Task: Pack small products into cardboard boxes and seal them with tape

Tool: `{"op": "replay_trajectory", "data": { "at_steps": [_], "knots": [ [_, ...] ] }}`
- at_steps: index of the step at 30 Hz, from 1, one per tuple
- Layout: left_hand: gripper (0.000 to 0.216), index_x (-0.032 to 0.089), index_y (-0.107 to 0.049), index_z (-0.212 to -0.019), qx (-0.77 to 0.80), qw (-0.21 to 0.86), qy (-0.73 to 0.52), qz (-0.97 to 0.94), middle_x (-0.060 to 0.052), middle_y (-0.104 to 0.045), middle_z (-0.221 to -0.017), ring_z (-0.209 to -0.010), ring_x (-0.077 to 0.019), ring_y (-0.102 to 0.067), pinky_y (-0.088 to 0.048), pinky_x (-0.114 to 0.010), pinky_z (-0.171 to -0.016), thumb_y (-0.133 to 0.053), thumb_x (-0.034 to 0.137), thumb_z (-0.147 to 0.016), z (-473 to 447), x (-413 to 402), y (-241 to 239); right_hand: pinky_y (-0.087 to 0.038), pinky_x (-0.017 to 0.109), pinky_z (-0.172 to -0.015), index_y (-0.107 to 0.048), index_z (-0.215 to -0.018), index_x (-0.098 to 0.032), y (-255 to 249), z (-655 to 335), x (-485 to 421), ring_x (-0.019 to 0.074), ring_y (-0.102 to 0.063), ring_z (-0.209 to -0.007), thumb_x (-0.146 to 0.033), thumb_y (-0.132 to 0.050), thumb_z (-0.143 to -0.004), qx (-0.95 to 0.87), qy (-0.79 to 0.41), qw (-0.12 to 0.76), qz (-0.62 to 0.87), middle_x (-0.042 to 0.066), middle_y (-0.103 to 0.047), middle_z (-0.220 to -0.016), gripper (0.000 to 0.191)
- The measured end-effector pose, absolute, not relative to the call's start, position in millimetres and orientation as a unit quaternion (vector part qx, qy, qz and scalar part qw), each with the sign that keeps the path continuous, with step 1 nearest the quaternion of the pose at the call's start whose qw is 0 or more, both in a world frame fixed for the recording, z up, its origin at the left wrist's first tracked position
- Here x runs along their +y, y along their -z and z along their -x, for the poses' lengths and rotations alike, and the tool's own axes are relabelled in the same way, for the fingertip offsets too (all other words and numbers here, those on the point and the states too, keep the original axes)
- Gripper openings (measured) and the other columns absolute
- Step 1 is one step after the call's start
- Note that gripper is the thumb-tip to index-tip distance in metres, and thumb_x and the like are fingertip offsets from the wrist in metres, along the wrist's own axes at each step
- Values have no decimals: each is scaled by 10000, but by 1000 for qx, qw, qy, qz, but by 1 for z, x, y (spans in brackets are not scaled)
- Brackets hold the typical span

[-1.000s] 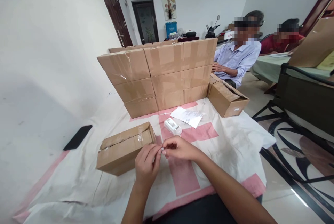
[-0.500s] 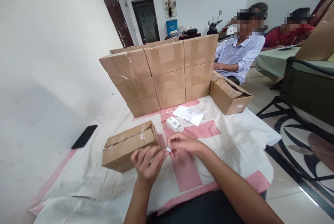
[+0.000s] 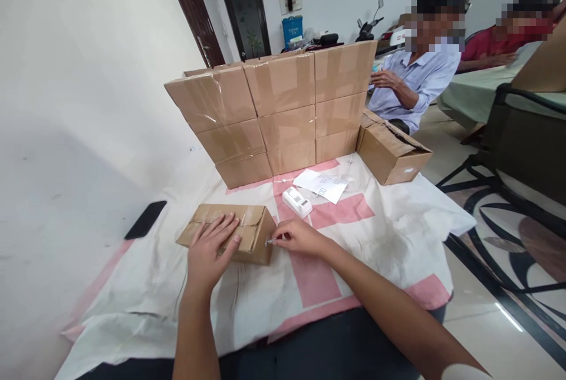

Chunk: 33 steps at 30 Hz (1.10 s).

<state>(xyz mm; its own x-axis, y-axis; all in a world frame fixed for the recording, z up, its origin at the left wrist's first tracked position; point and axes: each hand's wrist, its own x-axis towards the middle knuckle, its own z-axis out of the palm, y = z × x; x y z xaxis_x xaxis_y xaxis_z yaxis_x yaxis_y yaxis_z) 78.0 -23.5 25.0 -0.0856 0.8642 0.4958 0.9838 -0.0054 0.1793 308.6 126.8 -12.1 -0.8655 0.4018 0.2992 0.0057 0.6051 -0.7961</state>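
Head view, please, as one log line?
left hand: flat on carton; right hand: pinching small piece beside carton's end; nearby: white device, paper

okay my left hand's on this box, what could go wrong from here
The small pale piece pinched in your right hand could slip or crease, since it's tiny and close to the end of the box. Your left hand, spread across the seamed top, might dent it.
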Motion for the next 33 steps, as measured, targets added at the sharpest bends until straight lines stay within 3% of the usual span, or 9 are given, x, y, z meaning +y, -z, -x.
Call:
{"op": "replay_trajectory", "data": {
  "at_steps": [9,17,27,33],
  "knots": [
    [383,296,-665,-1285,-689,118,262,665,-26,-644,-1378,-1339,-274,-563,-264,-531,-1194,-462,451,-999,-81,-18,-29,-473,275,-698,-806,-916,-178,21,-303,130,173,-656,-751,-418,-702,-891,-848,-471,215,107,69,-764,-880,262],
    [363,299,-675,-1269,-691,120,264,662,-7,-649,-1372,-1332,-258,-569,-292,-494,-1177,-471,435,-1001,-83,-19,-31,-447,265,-671,-763,-796,-174,24,-292,120,158,-623,-708,-309,-721,-877,-841,-461,254,127,45,-727,-798,163],
    [358,301,-682,-1261,-693,124,272,656,-4,-652,-1365,-1325,-253,-575,-317,-469,-1156,-474,429,-999,-85,-20,-32,-456,278,-676,-780,-844,-178,22,-298,122,167,-621,-733,-503,-699,-881,-818,-507,251,99,61,-727,-836,337],
    [350,304,-681,-1256,-692,126,270,657,2,-656,-1362,-1325,-250,-574,-323,-462,-1145,-474,427,-1002,-85,-20,-31,-468,277,-706,-785,-875,-173,25,-297,124,164,-637,-746,-455,-694,-896,-822,-508,238,101,61,-737,-860,298]
  ]
}}
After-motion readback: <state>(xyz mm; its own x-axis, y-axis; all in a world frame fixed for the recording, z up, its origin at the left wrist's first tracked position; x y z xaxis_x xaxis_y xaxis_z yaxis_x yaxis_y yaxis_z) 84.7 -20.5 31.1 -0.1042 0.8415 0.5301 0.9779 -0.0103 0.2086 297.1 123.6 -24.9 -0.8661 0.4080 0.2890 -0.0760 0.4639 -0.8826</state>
